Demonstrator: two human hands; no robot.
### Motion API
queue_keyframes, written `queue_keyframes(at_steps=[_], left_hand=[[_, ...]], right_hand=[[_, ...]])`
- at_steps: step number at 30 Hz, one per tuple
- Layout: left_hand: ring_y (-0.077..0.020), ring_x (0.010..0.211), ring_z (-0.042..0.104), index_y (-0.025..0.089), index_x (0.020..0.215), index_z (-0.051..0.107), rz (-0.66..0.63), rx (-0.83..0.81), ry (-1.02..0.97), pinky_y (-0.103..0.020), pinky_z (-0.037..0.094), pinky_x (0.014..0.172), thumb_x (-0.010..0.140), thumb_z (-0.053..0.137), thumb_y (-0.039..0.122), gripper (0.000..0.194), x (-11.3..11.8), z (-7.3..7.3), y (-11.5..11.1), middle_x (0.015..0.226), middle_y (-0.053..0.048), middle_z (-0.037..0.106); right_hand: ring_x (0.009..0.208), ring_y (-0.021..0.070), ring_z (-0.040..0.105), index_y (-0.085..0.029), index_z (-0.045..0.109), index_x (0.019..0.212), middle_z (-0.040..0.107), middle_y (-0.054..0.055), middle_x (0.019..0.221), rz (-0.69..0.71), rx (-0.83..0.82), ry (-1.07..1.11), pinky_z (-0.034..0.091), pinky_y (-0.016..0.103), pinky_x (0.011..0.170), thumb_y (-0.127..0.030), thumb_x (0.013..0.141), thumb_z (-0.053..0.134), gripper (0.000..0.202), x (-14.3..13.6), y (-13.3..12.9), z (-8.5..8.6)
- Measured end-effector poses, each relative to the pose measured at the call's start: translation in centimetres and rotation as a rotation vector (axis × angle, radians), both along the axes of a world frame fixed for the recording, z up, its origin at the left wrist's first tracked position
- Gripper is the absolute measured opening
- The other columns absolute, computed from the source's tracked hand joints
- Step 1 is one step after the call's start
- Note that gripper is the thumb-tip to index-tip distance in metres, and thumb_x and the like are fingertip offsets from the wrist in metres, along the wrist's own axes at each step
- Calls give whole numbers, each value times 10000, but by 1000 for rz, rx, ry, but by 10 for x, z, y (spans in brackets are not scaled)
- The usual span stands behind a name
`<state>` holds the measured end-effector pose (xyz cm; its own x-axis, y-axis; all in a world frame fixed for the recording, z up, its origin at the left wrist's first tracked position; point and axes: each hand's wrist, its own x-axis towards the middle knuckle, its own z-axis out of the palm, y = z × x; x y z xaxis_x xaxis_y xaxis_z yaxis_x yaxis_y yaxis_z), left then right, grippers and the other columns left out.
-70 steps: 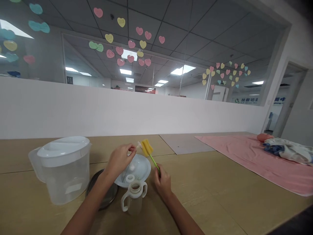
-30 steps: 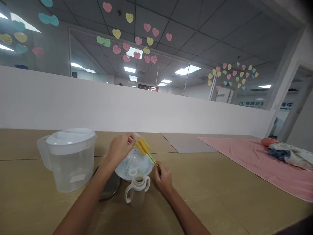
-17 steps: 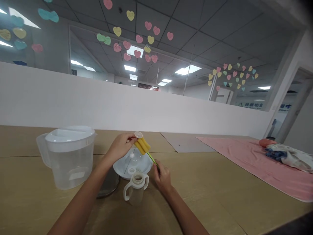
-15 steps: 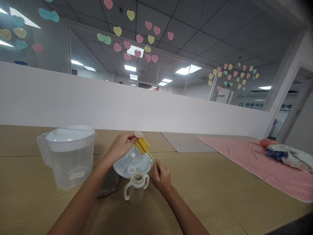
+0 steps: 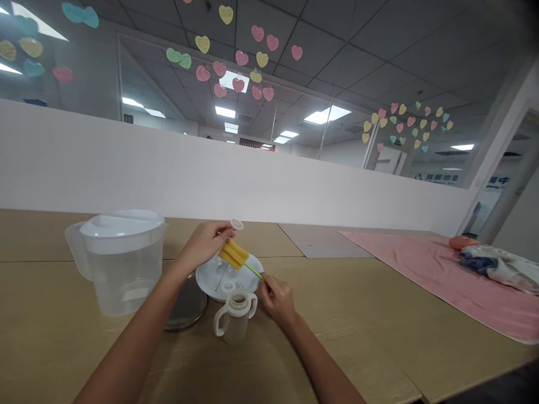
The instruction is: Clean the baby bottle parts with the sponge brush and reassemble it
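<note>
My left hand (image 5: 205, 242) pinches a small clear round cap (image 5: 237, 224) at its fingertips. My right hand (image 5: 278, 298) grips the green handle of a bottle brush (image 5: 234, 255), whose yellow sponge head lies just below the cap, by the left fingers. Whether sponge and cap touch, I cannot tell. Beneath them sits a white bowl (image 5: 204, 282) holding clear parts and a white ring (image 5: 228, 287). Nearer to me, a clear baby bottle (image 5: 236, 325) with two white handles stands upright, its top uncovered.
At left stands a large clear pitcher (image 5: 126, 275) with a white lid. A dark round plate (image 5: 188, 306) lies partly behind my left forearm. On the right, a pink cloth (image 5: 425, 264) carries a bundle of fabrics (image 5: 501, 264). A white wall (image 5: 252, 185) borders the table's back.
The yellow sponge has moved left and slightly down relative to the cap and lies flatter. My left hand has shifted slightly left, still pinching the cap. The view has tilted slightly down.
</note>
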<state>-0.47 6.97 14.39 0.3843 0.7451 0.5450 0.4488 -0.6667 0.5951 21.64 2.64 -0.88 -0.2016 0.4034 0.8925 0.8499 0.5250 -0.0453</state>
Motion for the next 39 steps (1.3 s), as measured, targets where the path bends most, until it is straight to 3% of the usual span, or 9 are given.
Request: queue_keyframes(at_steps=[4,7,11,15,21,27,31,34,39], left_hand=[[-168,663,646,178,904,658,172,0,136,-251,444,635,794,420,316,296,-14,1,4,790,-38,700],[-174,693,652,175,904,657,349,-48,436,-242,434,633,793,413,260,281,-25,-3,10,807,-65,706],[-205,735,653,154,792,677,416,-179,697,-256,443,630,671,492,133,222,-38,-18,26,836,-118,707],[-239,660,650,125,641,673,413,-279,793,-289,461,594,575,561,113,130,-42,-36,42,739,-157,704],[-225,536,632,129,466,631,393,-435,864,-294,487,557,547,599,85,98,-41,-57,47,532,-121,665],[-341,866,639,80,801,690,402,-284,821,-411,485,710,680,526,133,210,-29,-51,44,904,-241,679],[-278,1010,595,128,1049,621,257,-121,730,-364,445,839,803,420,192,324,3,-50,36,1098,-184,634],[-215,1058,571,210,1153,558,117,-46,675,-283,414,890,806,470,236,359,28,-64,31,1184,-100,604],[-269,971,595,166,971,623,95,-39,662,-343,439,838,709,604,247,275,47,-92,36,1075,-115,627]], right_hand=[[550,108,594,-131,616,935,669,54,687,-20,16,8,443,200,536,-160,851,430,206,1,0,1],[538,106,590,-128,615,923,672,55,692,-34,13,14,437,200,530,-167,853,437,195,1,0,2],[543,105,593,-127,614,920,678,57,703,-33,1,6,433,198,536,-178,858,435,196,1,1,1],[524,99,580,-127,618,915,675,52,695,-48,-7,0,431,197,537,-186,859,434,202,2,2,0],[475,89,542,-123,623,910,665,43,672,-53,-9,5,412,197,509,-185,857,437,203,3,2,-1],[454,91,523,-135,630,894,638,22,614,-91,-36,53,388,200,490,-209,862,423,222,2,2,-1],[455,103,528,-131,633,899,630,18,597,-140,-55,107,375,210,483,-237,867,407,252,4,3,-3],[459,108,539,-127,633,890,641,28,614,-156,-67,123,373,210,485,-247,866,404,260,6,5,-5],[495,111,559,-139,629,888,646,34,632,-135,-123,135,382,200,509,-244,868,388,263,6,6,-6]])
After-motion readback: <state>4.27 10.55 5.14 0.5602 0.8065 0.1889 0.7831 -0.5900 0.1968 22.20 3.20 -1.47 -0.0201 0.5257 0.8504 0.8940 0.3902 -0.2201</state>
